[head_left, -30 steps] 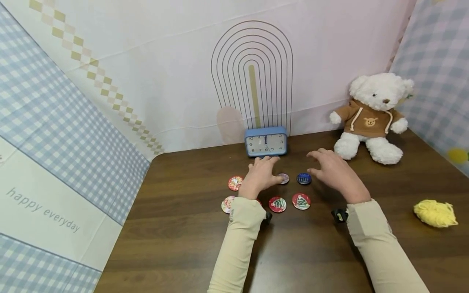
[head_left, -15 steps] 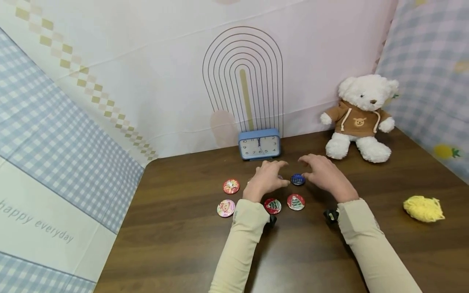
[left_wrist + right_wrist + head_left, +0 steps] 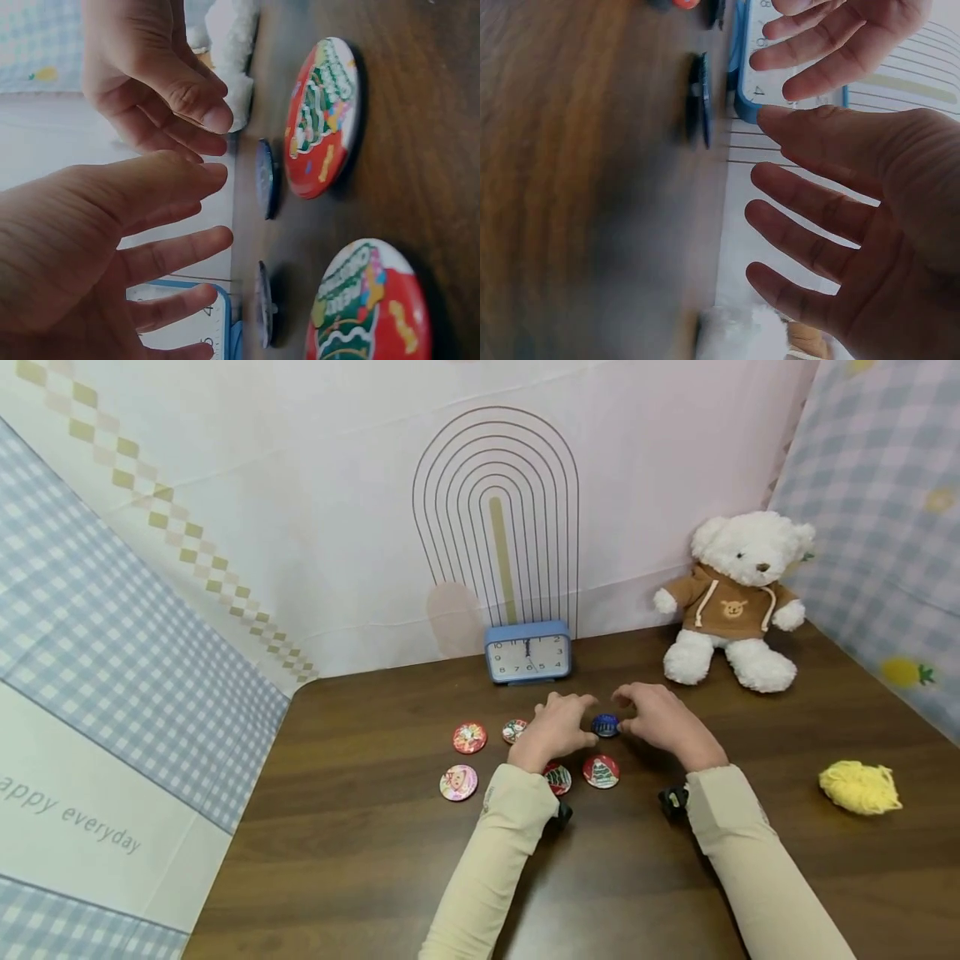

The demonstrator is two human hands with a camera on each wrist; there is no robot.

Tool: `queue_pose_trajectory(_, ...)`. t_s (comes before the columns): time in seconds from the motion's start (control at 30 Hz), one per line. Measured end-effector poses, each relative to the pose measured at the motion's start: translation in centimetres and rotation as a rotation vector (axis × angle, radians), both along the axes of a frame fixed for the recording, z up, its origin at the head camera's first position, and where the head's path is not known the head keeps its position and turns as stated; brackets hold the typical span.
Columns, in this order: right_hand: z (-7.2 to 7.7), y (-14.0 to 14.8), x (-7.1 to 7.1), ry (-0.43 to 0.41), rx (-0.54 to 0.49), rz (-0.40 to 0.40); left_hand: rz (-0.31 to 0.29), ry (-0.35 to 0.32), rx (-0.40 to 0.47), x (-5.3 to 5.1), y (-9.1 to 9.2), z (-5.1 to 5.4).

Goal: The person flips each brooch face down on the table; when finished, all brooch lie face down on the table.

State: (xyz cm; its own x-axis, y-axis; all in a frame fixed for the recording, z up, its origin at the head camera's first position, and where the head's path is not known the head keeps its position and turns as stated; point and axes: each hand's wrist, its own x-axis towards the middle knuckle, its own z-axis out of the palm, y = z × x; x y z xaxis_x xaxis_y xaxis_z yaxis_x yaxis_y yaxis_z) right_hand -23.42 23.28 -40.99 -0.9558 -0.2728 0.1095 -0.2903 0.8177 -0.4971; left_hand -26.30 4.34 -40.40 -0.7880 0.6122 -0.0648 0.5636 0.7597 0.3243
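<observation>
l hand (image 3: 553, 735): fingers spread, slightly bent, raised over table (image 3: 360, 860). r hand (image 3: 663, 722): same, fingers apart & bent, thumb twd l hand. blue badge (image 3: 605, 725) flat on table btwn hands, nr r thumb; gap visible in r wrist view. pale badge (image 3: 264, 304) beside it, edge-on in l wrist view. nearer wearer: l tree badge (image 3: 558, 779), partly hidden by l wrist, & r tree badge (image 3: 602, 772). l of l hand: floral badge (image 3: 469, 737), pink badge (image 3: 458, 783), patterned badge (image 3: 513, 731). clock (image 3: 528, 653) behind; bear (image 3: 731, 606), yarn (image 3: 859, 787) to r.
</observation>
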Motion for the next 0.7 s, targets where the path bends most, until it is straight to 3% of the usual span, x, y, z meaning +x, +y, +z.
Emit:
queue_pose_trajectory(0.23,-0.4,-0.1,-1.0,-0.098,0.043,-0.033,0.001,0.004,-0.038,-0.3,0.3,-0.2)
queue_pose_trajectory(0.5,-0.8,-0.4,-1.2,-0.132,0.091,-0.035,0.021,-0.009,-0.077,-0.4,0.7,-0.6)
queue_pose_trajectory(0.7,-1.2,-0.5,-1.2,-0.161,0.069,-0.016,0.033,0.003,-0.093,-0.5,0.8,-1.4)
